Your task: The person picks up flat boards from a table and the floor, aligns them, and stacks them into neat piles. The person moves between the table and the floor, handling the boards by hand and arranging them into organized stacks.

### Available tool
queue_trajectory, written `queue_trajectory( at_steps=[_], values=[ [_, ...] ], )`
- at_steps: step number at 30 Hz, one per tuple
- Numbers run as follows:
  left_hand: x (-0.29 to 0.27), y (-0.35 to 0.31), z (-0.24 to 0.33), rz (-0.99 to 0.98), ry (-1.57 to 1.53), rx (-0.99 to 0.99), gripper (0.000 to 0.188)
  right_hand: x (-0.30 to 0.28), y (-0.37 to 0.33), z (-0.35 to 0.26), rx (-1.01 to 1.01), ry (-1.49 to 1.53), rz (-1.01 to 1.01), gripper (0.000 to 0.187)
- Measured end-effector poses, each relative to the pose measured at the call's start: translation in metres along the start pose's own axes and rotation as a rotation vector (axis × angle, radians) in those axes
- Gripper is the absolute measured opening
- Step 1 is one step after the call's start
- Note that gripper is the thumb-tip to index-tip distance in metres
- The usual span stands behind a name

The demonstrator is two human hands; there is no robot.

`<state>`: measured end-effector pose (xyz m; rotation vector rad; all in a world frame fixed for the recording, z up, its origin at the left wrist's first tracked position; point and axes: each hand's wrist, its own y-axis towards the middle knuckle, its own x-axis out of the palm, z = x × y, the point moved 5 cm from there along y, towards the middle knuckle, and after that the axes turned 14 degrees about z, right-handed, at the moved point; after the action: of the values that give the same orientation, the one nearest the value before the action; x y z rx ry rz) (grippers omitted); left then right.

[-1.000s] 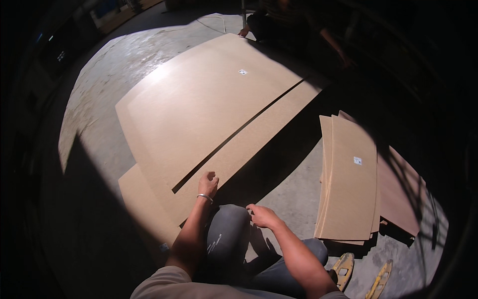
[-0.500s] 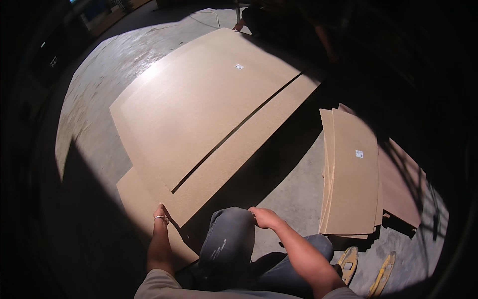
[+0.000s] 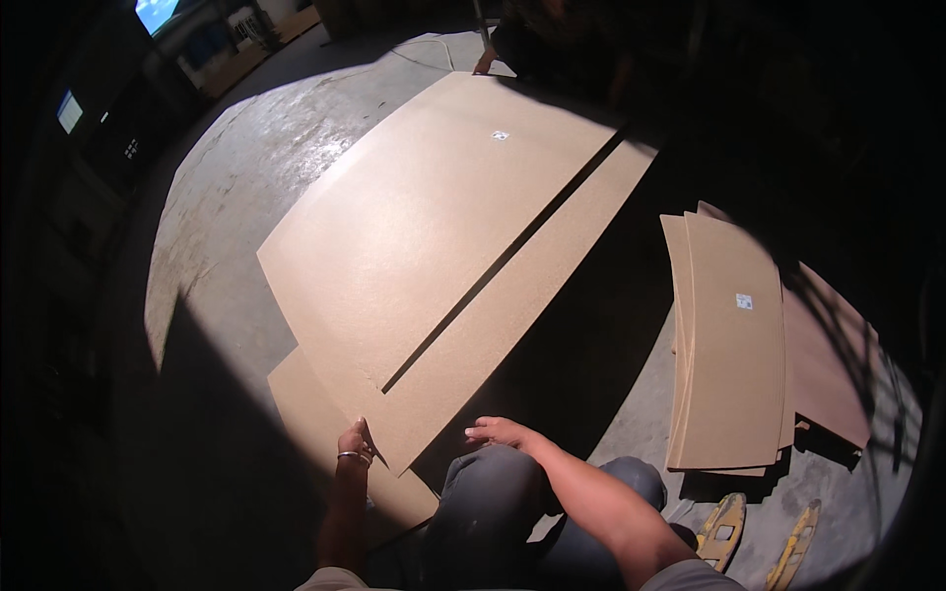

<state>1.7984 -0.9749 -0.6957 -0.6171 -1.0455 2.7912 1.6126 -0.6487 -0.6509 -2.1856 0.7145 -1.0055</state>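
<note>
Positioning of the slotted board [image 3: 424, 256], overlapping 1 lower board [image 3: 305, 402], seems in hand; even support is called for. Its near-left edge is touched by the half-curled left hand [image 3: 355, 438], hold unclear; right of its near corner, the right hand [image 3: 507, 433] is held loosely open, empty. No containers are discernible.

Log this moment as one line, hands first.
left hand: at edge of slotted board | right hand: empty, by knee | co-worker's hand: far corner | stacked boards: right
</note>
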Motion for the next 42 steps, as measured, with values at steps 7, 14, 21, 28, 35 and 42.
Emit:
queue_trajectory(
  at_steps=[7, 14, 21, 28, 35, 42],
  values=[
    [0.006, -0.082, -0.024, 0.064, 0.059, -0.067, 0.020, 0.053, -0.006, 0.065, 0.260, 0.181, 0.176, 0.062],
    [0.031, -0.207, -0.072, -0.226, -0.050, -0.443, 0.014, 0.072, -0.112, 0.112, 0.095, 0.573, 0.856, 0.037],
    [-0.014, -0.349, -0.078, -0.456, 0.029, -0.507, 0.023, 0.097, -0.250, 0.176, -0.112, 1.277, 0.763, 0.025],
    [-0.058, -0.473, -0.078, -0.760, 0.598, 0.193, 0.043, 0.163, -0.347, 0.165, -0.321, 1.847, 0.419, 0.046],
    [-0.090, -0.546, -0.091, -1.070, 0.962, 1.096, 0.043, 0.160, -0.432, 0.132, -0.250, 1.768, 0.881, 0.065],
    [-0.130, -0.578, -0.081, -1.172, 1.114, 1.147, 0.039, 0.185, -0.458, 0.155, -0.547, 1.924, 0.624, 0.063]
  ],
)
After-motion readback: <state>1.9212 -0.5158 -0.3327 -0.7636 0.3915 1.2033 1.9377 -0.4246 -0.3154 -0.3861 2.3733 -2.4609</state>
